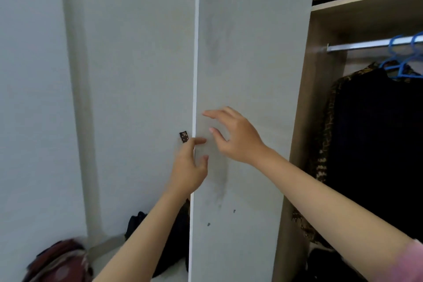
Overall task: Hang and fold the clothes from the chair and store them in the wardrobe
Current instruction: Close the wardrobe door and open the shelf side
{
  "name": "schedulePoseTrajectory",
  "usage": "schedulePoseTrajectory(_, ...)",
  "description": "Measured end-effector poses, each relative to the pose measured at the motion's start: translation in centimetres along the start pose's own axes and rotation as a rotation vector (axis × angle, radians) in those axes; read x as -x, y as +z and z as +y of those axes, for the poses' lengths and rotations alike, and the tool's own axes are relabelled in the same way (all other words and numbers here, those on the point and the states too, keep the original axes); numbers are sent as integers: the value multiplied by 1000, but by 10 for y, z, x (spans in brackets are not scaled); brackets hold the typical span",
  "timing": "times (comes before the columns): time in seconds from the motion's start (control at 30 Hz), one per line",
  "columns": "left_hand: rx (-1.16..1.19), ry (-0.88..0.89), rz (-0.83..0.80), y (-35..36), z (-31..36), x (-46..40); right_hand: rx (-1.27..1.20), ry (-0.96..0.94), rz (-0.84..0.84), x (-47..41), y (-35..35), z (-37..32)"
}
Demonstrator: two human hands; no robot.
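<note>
A pale grey wardrobe door (242, 52) stands in front of me, its white edge running top to bottom. My left hand (190, 167) is at that edge, fingers reaching round it near a small dark tag (183, 137). My right hand (233, 137) hovers at the door's face with fingers spread and holds nothing. To the right the wardrobe is open: dark garments (370, 144) and a leopard-print piece (325, 126) hang from blue hangers (398, 64) on a metal rail (357, 47).
A shelf (366, 0) above the rail carries dark folded things. Low at the left lie a reddish patterned bundle (59, 263) and a dark cloth heap (137, 222) beside the grey wall (34, 98).
</note>
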State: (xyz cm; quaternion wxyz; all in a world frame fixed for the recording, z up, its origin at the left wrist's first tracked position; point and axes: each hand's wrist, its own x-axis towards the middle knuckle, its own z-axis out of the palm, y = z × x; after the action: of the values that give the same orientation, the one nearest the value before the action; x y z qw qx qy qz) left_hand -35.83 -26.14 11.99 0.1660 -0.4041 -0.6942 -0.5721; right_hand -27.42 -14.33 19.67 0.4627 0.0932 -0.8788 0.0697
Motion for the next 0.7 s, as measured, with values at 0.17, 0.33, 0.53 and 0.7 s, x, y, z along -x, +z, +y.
schedulePoseTrajectory(0.17,177,-69,81,1,1,3,49,-35,-93,-15,-9,3)
schedulePoseTrajectory(0.33,267,-17,113,10,30,36,70,-104,-36,1,-36,5)
schedulePoseTrajectory(0.53,402,92,-92,40,84,74,155,-177,19,59,-115,11)
schedulePoseTrajectory(0.7,478,191,-285,97,128,97,273,-89,8,122,-198,24)
